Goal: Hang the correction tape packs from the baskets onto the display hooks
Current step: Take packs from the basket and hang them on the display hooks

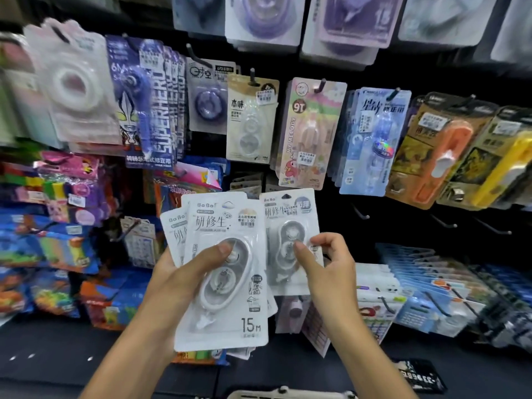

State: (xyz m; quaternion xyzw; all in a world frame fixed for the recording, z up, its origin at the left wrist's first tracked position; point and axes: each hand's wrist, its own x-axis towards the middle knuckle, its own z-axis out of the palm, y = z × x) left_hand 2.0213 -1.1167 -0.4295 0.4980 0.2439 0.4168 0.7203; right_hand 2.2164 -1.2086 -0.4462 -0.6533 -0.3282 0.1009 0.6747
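Colourful toy packs (57, 249) stacked left; black printed card (420, 375) lower right.

Two bare forearms come up from the bottom edge of the view, with no sleeve, cuff or glove showing on either; the left hand (184, 272) is bare to the fingertips, its thumbnail short and unpainted; the right hand (325, 269) is likewise bare, nails trimmed short and plain; no ring, watch, strap or bracelet shows on fingers or wrists; the picture is soft, so finer marks cannot be told.
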